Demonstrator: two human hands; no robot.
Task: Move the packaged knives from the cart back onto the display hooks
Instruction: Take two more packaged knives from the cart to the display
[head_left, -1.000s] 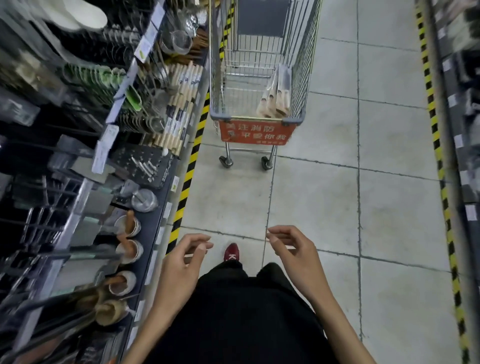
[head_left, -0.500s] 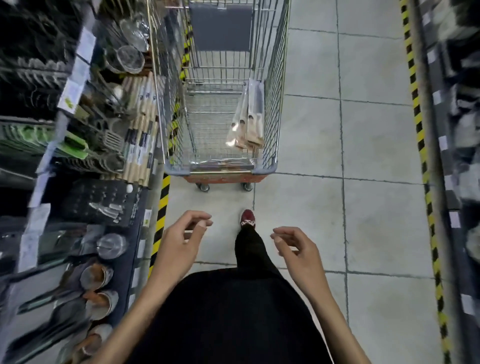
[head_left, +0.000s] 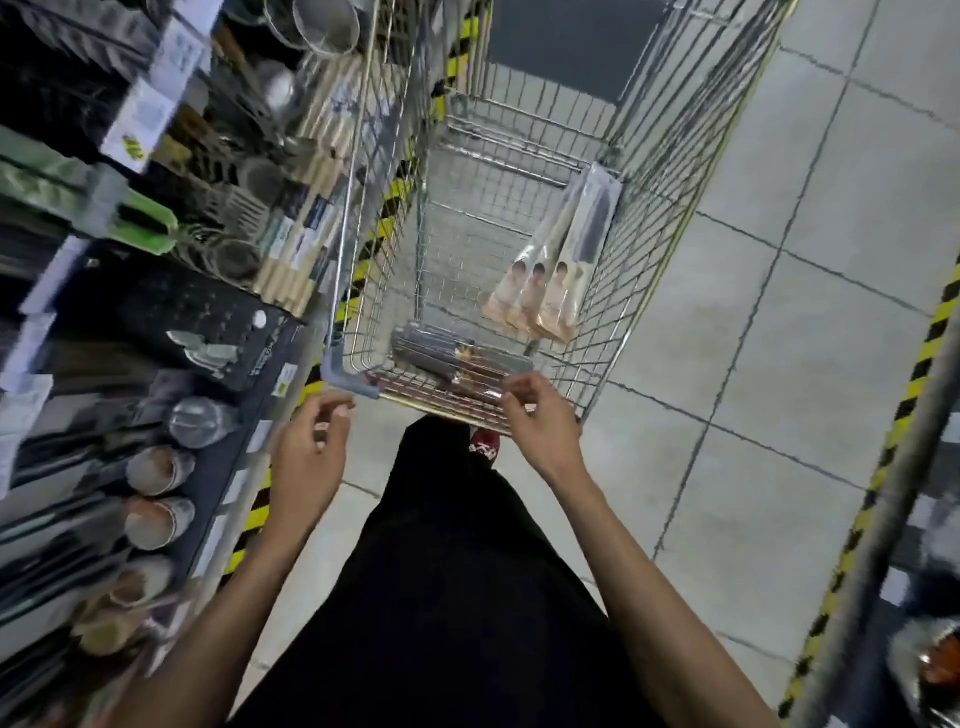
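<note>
Wire cart (head_left: 344, 371), packaged knives (head_left: 563, 260) inside, just beyond loosely curled, empty left hand (head_left: 306, 457) and right hand (head_left: 545, 423).

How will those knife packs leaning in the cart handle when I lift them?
The knife packs stand leaning on the wire side of the cart without sagging, so they are probably fairly stiff. Three overlap loosely, so pulling one may let the others slide or topple. A dark blade shows at the upper end, so each may feel top-heavy, and the glossy fronts could be slippery.
</note>
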